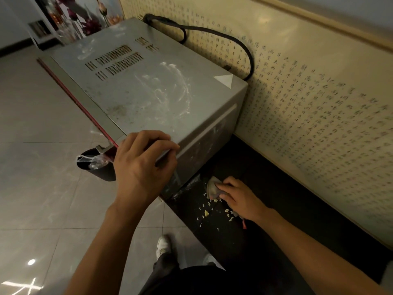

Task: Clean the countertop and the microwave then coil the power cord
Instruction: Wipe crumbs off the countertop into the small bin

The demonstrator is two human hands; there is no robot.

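A grey microwave (148,88) with white smears on its top stands on the dark countertop (287,201). My left hand (140,165) grips the microwave's near top corner. My right hand (238,199) holds a crumpled grey cloth (212,187) pressed to the countertop beside the microwave's base. Pale crumbs (207,212) lie scattered on the counter just in front of the cloth. The black power cord (240,45) loops from the microwave's back along the wall.
A cream wall panel (319,103) covered in small writing runs behind the counter. A dark bin (100,167) with a plastic bag stands on the tiled floor (42,167) below the microwave's corner. My white shoe (162,245) is by the counter edge.
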